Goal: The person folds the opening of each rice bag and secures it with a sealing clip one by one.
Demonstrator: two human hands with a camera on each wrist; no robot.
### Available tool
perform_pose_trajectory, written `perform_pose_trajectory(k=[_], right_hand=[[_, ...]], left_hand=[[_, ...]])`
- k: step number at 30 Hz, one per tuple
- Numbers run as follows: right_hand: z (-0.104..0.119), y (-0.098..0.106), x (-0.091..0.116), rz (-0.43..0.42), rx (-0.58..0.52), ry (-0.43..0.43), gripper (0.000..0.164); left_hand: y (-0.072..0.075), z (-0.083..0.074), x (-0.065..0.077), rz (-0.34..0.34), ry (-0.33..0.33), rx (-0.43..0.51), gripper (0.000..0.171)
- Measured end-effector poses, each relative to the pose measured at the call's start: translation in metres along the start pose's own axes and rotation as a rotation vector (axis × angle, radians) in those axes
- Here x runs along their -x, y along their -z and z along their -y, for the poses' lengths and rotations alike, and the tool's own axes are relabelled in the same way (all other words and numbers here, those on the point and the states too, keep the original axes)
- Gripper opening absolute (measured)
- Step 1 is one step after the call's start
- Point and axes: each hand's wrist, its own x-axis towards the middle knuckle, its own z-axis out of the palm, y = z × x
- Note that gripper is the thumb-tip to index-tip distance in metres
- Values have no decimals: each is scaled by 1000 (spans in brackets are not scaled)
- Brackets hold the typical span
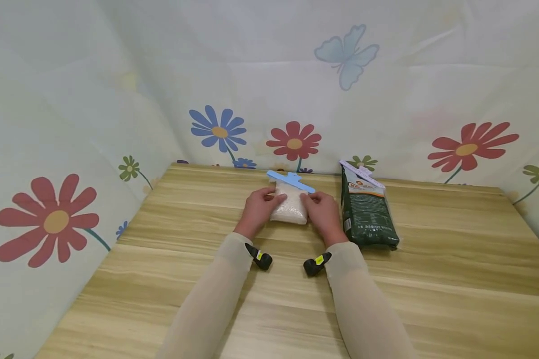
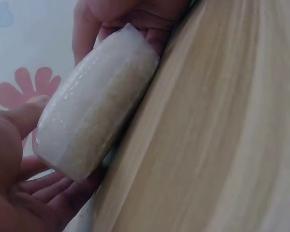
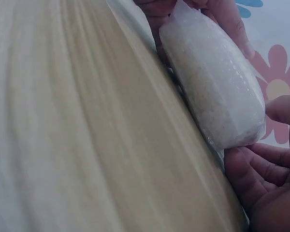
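A small clear plastic bag of pale grains is at the middle of the table towards the back, low over the wood. A light-blue bag clip lies across its far end. My left hand grips the bag's left side, thumb on top and fingers curled beneath the edge. On the other side my right hand holds it the same way. In the left wrist view the plump near end of the bag shows between both hands. The right wrist view has the bag with fingers at both sides.
Right of my right hand lies a dark green printed package, its top closed with a pale clip. The wood-grain table ends at the back against a flower-patterned cloth wall. Another such wall rises on the left.
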Motion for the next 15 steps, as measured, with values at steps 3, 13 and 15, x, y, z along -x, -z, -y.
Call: perform_pose_trajectory(k=[3,13,15], right_hand=[[2,1,1,6,-2,-2,44],[0,-1,-1,-6,-63,13,42],[0,-2,-1,-11,-54,16,42]], left_hand=[[-1,-1,2,-22,-3,-28,60],[-5,-5,4,-97,-4,-57,51],[-5,-6,4,-102,0,-69,52]])
